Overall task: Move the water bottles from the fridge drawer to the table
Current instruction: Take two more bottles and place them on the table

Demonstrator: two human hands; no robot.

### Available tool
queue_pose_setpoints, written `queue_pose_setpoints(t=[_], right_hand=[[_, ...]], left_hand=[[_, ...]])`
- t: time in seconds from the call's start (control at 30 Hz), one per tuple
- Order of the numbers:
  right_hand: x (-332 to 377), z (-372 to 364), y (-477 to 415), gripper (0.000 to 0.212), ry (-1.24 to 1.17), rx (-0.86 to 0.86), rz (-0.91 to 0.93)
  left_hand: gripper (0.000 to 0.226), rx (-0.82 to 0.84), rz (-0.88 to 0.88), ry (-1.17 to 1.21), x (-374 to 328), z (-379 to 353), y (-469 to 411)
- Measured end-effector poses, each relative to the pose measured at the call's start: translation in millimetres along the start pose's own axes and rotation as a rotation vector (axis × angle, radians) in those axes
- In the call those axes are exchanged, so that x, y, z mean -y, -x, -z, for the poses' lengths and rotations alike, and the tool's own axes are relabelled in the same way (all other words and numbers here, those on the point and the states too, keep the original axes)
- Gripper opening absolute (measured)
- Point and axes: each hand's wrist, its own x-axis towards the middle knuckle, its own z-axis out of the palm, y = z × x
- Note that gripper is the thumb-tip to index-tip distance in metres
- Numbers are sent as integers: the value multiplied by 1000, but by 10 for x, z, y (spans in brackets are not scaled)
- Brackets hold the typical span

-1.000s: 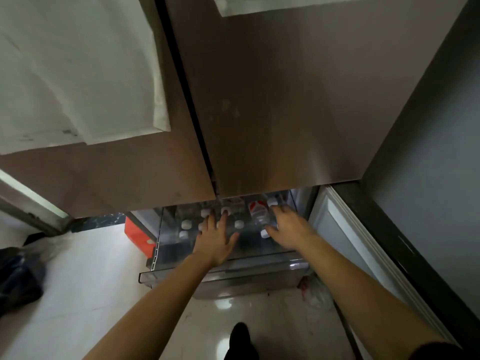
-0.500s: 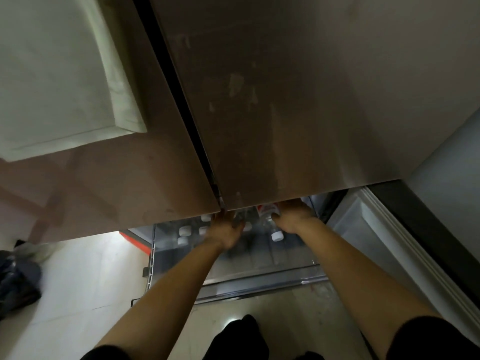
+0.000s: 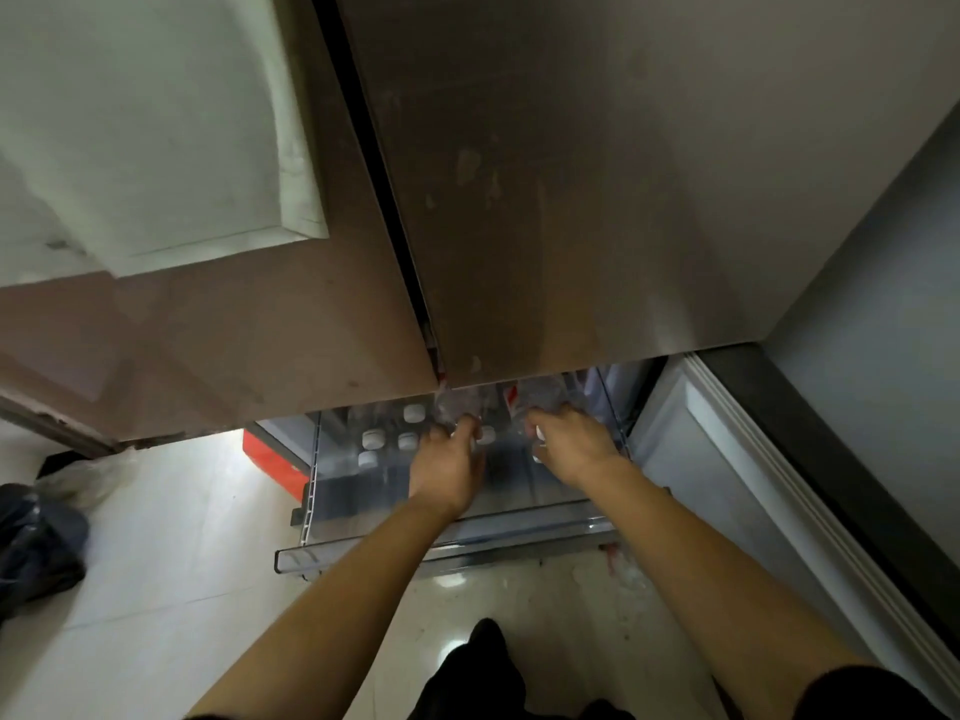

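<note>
Head view: we are looking down past the closed fridge doors (image 3: 571,200) into the drawer (image 3: 363,550), which is standing pulled out over the floor (image 3: 156,537). The bottles (image 3: 414,413) are standing upright inside it, white caps showing, mostly on the left side and toward the back. The worktop is not showing.

Our left hand (image 3: 447,462) is curling its fingers round the top of a clear bottle (image 3: 460,402) near the middle of the drawer. Our right hand (image 3: 574,444) is gripping another one (image 3: 548,392) just to the right, partly tucked under the door edge. The picture is soft there, so we are judging both grips from the curl of the fingers.

We are expecting each bottle, if full, to be fairly heavy for its size. The thin plastic walls are probably giving under a squeeze, and anything cold from a fridge may be turning damp and slippery. We are thinking the firmer place to hold is the neck and shoulder just under the cap, where the plastic is stiffer and a ridge stops the fingers sliding. Lifting straight up is looking wise, since the door edge is hanging just above the rear bottles.
</note>
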Motion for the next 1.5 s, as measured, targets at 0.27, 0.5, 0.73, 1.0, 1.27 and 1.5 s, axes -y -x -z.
queue_pose_setpoints(t=[0.27,0.5,0.73,1.0,1.27,1.5], right_hand=[[36,311,714,18,-47,-377,77],[127,668,1026,8,-326,-309,129],[400,321,1062,4,-357,-126,82],[532,251,749,26,-446,-130,-81],[767,69,455,57,-316,-139,-267],[672,-69,298,60,-554,-71,-286]], left_hand=[[23,-439,-3,115,-179,433,594],[24,-405,7,141,-179,733,975],[21,-186,82,79,74,763,1001],[31,-182,84,196,463,699,774],[56,-185,193,436,668,598,497],[76,-133,135,568,781,331,382]])
